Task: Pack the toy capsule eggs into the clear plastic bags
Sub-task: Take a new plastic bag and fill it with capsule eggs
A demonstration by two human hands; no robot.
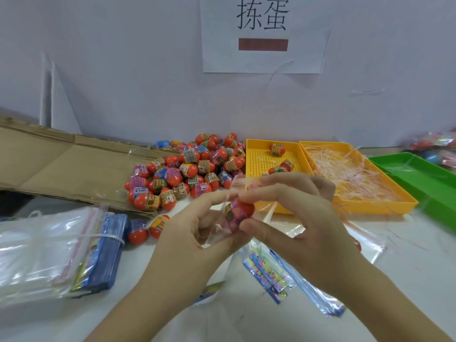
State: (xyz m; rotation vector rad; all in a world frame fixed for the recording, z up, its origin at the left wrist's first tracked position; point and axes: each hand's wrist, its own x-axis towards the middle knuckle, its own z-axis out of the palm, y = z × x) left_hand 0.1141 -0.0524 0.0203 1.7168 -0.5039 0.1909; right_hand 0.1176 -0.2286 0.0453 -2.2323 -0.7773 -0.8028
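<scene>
Both hands meet at the centre over the white table. My left hand (197, 225) and my right hand (296, 218) pinch a small clear plastic bag (249, 186) between them. Inside it sits one orange capsule egg (238, 213) with a pink label. A heap of orange capsule eggs (187, 169) lies behind my hands. Two loose eggs (148, 229) rest on the table to the left. A bundle of clear bags (44, 253) tied with a band lies at the far left.
A yellow tray (259, 161) holds three eggs; a second yellow tray (355, 176) holds plastic strips. A green tray (424, 178) stands at the right. Flattened cardboard (61, 161) lies at the left. Printed cards (271, 275) lie under my hands. A paper sign (262, 33) hangs on the wall.
</scene>
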